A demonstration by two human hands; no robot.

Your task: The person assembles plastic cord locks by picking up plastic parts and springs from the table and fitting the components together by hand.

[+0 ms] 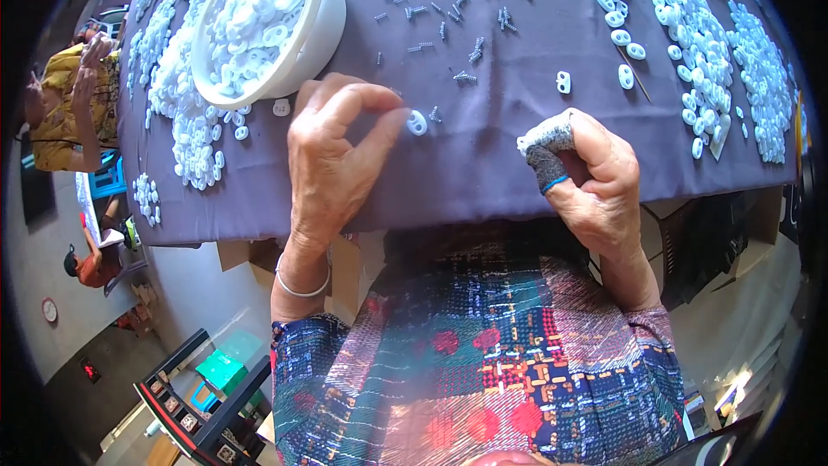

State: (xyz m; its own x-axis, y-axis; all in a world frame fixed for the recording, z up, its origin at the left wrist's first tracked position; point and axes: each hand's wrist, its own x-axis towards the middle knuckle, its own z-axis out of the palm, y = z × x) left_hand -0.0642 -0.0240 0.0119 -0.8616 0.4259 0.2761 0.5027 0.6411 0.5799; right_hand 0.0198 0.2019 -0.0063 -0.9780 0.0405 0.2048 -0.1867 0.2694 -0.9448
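My left hand (332,142) is closed in a pinch, with thumb and index fingertips at a small white oval piece with two holes (417,122). A small metal spring (435,114) lies just beyond that piece. To the right, my right hand (595,177) is curled above the cloth, its thumb and index finger pressed together. Both of those fingers wear grey knitted finger covers (545,155). A tiny whitish bit shows at their tips, too small to name. Another white two-hole piece (563,82) lies past the right hand.
A white tub (332,22) full of white pieces stands at the far left on the purple cloth (483,185). Loose springs (457,4) are scattered at the far middle. Heaps of white pieces (703,60) lie on the right, near a thin stick (636,76). Other people sit at the left.
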